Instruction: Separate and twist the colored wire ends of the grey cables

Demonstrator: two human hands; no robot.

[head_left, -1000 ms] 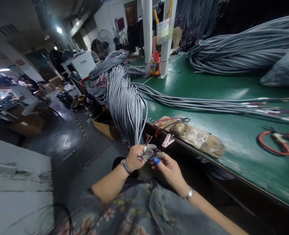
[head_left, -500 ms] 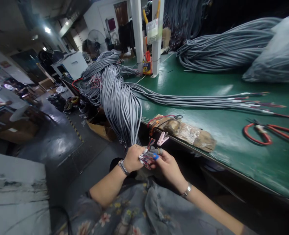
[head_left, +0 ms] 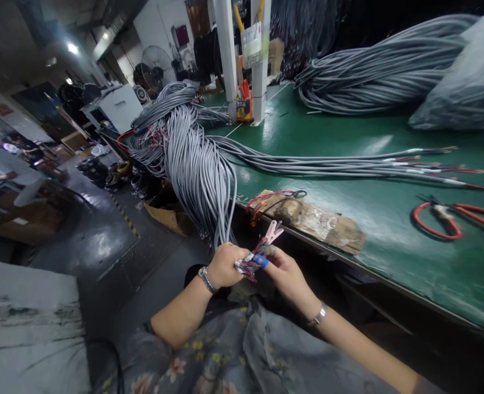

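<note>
From here I see glossy grey floor [head_left: 102, 216] | yellow-black stripe [head_left: 126, 215] | pale wall [head_left: 159, 27] | lit ceiling lamp [head_left: 73, 48] | green counter [head_left: 389, 210]

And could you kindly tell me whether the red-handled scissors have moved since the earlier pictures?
No, not visibly: the red-handled scissors lie right of the taped cardboard as before.

Grey along the cables [head_left: 198, 172] over the edge of the green surface [head_left: 327, 139], red and white among the wire ends [head_left: 248, 267], blue on the thumb [head_left: 261, 261] of the right hand [head_left: 290, 279], pink on the clip [head_left: 272, 234], brown on the cardboard block [head_left: 350, 235], floral yellow and pink over the grey shirt [head_left: 200, 358].
</note>
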